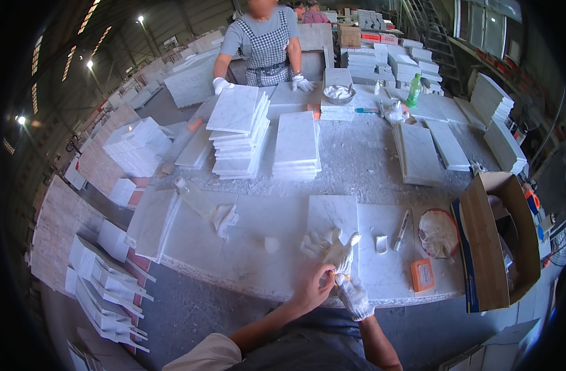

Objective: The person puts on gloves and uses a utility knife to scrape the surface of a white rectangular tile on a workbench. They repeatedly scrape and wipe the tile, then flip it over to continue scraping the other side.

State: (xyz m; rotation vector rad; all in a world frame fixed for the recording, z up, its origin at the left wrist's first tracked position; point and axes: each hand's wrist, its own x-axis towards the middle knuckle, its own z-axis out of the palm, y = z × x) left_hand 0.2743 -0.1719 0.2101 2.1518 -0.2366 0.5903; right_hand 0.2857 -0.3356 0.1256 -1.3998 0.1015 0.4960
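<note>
My bare left hand has its fingers curled on the cuff of a white knitted work glove. My right hand wears a similar white glove and also grips that cuff, which has a yellowish edge. The loose glove points away from me, its fingers upward. Beneath it is a pale marble tile on the bench, with a crumpled white cloth or glove beside it.
Right of my hands are a small white piece, a marker, a bowl of white paste, an orange block and an open cardboard box. Tile stacks stand across the bench, where a person in white gloves faces me.
</note>
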